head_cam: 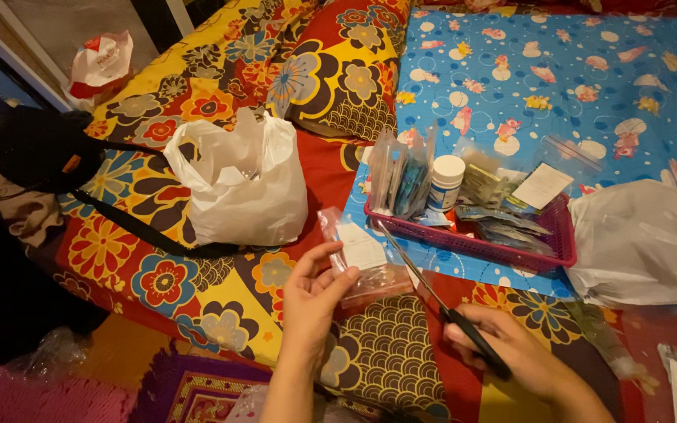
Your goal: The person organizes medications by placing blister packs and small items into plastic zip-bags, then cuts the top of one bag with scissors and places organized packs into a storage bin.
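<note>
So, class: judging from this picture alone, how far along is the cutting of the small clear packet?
Done: scissors gripped in the right hand; left hand holds the clear packet. In hand: blades lie beside the packet. Left: no cut shows yet; more packets wait in the pink basket.

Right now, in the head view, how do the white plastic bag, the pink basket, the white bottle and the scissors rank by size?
1. White plastic bag
2. Pink basket, wider than the bag but shallower, so these two are close
3. Scissors, long but thin, nearer the camera
4. White bottle

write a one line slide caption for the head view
Left hand holds a clear packet, right hand scissors, by a pink basket.
</note>
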